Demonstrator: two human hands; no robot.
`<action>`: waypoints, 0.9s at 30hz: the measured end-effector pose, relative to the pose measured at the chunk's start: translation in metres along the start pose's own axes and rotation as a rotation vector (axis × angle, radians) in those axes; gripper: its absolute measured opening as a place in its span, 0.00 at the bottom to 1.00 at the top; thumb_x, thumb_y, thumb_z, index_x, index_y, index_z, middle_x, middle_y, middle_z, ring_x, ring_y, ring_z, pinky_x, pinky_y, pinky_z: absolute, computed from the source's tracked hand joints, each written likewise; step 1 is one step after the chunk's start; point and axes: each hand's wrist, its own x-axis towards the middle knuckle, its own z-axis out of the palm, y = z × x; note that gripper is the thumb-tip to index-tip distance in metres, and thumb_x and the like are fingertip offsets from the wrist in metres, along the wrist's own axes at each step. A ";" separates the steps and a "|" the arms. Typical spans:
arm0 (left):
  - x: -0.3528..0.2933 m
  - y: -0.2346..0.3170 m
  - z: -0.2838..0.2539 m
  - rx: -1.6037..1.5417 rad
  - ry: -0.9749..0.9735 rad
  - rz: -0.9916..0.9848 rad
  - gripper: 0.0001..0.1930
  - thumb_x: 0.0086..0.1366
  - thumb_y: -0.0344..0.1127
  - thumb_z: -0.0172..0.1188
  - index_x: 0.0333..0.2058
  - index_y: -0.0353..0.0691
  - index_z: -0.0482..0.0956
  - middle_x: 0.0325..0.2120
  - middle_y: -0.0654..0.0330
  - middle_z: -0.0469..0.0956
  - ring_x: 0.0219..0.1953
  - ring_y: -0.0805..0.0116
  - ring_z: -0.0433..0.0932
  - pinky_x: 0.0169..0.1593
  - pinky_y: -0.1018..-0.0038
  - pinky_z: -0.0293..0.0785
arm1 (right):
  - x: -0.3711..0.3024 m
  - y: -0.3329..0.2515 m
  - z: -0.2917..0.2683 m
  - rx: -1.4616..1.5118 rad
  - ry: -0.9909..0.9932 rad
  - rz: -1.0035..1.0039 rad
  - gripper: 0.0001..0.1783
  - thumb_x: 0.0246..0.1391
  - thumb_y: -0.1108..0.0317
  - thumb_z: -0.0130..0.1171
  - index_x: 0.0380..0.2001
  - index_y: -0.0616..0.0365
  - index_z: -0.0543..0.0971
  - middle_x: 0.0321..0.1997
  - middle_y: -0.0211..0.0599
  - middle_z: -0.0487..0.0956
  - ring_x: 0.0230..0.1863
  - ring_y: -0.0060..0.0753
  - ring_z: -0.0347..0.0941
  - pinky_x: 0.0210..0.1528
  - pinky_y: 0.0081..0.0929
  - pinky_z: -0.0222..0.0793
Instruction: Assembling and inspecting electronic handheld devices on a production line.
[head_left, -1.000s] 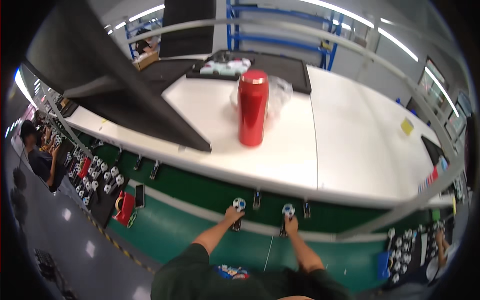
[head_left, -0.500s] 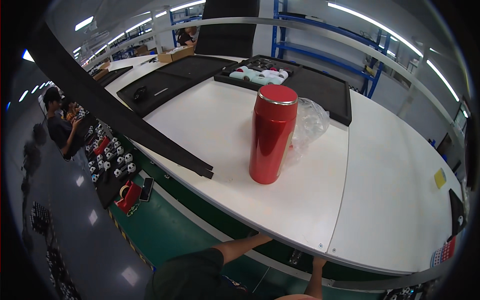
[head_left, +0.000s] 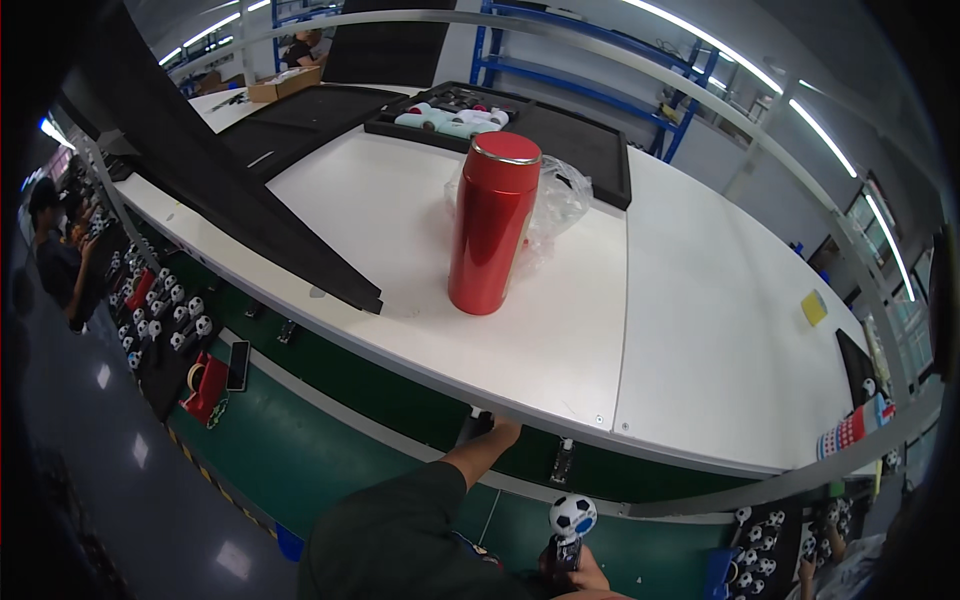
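My right hand (head_left: 588,572) is closed round the dark handle of a soccer-ball-topped handheld item (head_left: 573,516), low in the picture; its white ball has black patches and one blue patch. My left hand (head_left: 506,430) reaches forward to the front edge of the white shelf, beside a dark piece with a white end (head_left: 476,424). The shelf edge and that piece hide its fingers. Beyond the edge, another dark, partly clear piece (head_left: 563,460) stands on the green surface under the shelf. Neither hand touches the red flask (head_left: 492,225) on the white shelf (head_left: 400,270).
Behind the flask lie a crumpled clear plastic bag (head_left: 560,205) and black trays (head_left: 575,150). A black bar (head_left: 270,220) slants across the left. A red tape dispenser (head_left: 206,388) and a phone (head_left: 238,366) are at left. Co-workers (head_left: 60,260) sit beside soccer-ball items.
My right hand has drawn back from under the shelf edge and now holds the soccer-ball-topped item. My left hand stays near the edge. The whole view has shifted, with the flask now further left and higher.
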 end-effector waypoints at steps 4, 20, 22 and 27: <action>-0.025 0.022 -0.088 -0.136 -0.090 0.120 0.30 0.51 0.44 0.58 0.51 0.35 0.69 0.48 0.44 0.70 0.47 0.52 0.72 0.46 0.61 0.70 | -0.012 -0.090 0.057 0.071 -0.122 -0.381 0.30 0.29 0.68 0.66 0.39 0.66 0.68 0.18 0.46 0.74 0.16 0.36 0.70 0.15 0.22 0.63; -0.339 -0.146 -0.259 -2.135 -0.784 -0.323 0.21 0.61 0.41 0.55 0.44 0.26 0.69 0.41 0.46 0.74 0.38 0.60 0.79 0.32 0.84 0.75 | 0.295 -0.324 0.190 -0.311 0.053 -0.378 0.19 0.46 0.60 0.53 0.38 0.62 0.71 0.35 0.46 0.74 0.36 0.33 0.72 0.37 0.27 0.71; -0.372 -0.170 -0.254 -2.143 -0.644 -0.525 0.22 0.62 0.42 0.54 0.44 0.25 0.69 0.40 0.45 0.74 0.39 0.59 0.78 0.33 0.81 0.75 | 0.312 -0.316 0.211 -0.370 -0.009 -0.355 0.19 0.47 0.59 0.54 0.39 0.61 0.72 0.36 0.46 0.74 0.38 0.34 0.72 0.38 0.30 0.70; -0.393 -0.206 -0.273 -1.877 -0.410 -0.516 0.22 0.62 0.43 0.53 0.44 0.25 0.71 0.41 0.46 0.73 0.39 0.62 0.75 0.38 0.76 0.77 | 0.322 -0.308 0.219 -0.658 -0.125 -0.535 0.21 0.51 0.53 0.57 0.44 0.55 0.73 0.41 0.41 0.76 0.43 0.38 0.71 0.45 0.30 0.69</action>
